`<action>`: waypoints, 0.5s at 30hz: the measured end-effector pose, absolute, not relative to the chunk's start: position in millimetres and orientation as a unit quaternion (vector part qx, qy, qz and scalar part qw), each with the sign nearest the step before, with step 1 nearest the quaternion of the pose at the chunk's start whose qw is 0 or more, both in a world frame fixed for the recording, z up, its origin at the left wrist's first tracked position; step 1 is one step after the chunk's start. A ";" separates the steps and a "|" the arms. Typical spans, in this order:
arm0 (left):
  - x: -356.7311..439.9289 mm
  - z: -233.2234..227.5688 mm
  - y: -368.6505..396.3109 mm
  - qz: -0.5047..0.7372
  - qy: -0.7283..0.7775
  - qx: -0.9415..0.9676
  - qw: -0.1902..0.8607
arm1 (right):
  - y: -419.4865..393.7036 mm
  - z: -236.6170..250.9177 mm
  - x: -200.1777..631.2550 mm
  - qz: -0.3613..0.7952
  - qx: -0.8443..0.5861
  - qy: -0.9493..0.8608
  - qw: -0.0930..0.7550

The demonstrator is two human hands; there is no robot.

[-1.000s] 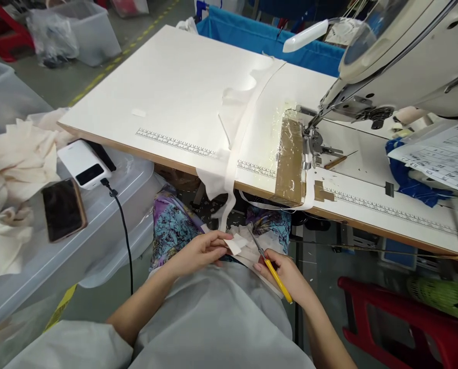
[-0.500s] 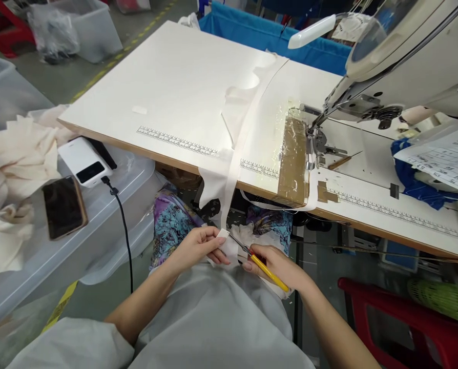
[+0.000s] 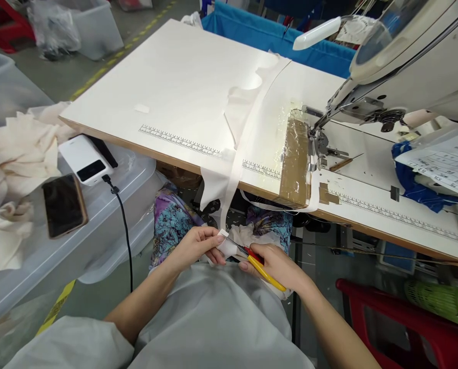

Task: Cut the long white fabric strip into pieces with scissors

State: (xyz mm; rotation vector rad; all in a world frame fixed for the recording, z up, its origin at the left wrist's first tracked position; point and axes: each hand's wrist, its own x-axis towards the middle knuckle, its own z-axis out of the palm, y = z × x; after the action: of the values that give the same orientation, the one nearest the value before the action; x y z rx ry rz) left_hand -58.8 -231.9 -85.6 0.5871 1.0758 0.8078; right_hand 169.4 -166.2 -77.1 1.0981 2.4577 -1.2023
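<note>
Left hand (image 3: 198,247) pinches small white piece (image 3: 224,232) near lower end of hanging strip (image 3: 233,182); right hand (image 3: 278,262) grips scissors (image 3: 263,273), just brought in beside piece, so cutting seems in hand

Red-and-yellow scissors (image 3: 260,269) in the right hand (image 3: 280,262)

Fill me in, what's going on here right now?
The person's left hand pinches a small white piece just below the front edge of a white table. The right hand holds scissors with red and yellow handles, blades pointing toward that piece; whether they are cutting is too small to tell. A pale fabric strip hangs over the table edge toward the left hand, and a sewing machine stands at the right.
</note>
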 end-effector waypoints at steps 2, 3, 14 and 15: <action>-59.0 -85.8 -231.9 0.371 0.492 0.266 0.741 | -167.5 -76.1 168.5 -0.403 0.381 0.826 0.096; -59.0 -86.0 -231.9 0.373 0.492 0.265 0.741 | -168.0 -75.8 168.3 -0.406 0.386 0.823 0.095; -54.2 -84.0 -232.0 0.361 0.485 0.271 0.749 | -168.4 -74.7 164.5 -0.328 0.388 0.858 0.080; -54.2 -83.7 -231.8 0.359 0.485 0.272 0.749 | -168.4 -75.5 164.5 -0.331 0.393 0.854 0.077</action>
State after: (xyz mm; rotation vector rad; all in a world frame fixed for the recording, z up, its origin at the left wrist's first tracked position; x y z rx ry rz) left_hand -54.2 -231.8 -83.7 0.5943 1.0604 0.7851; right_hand 164.5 -168.4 -75.5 1.1766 2.5600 -0.9928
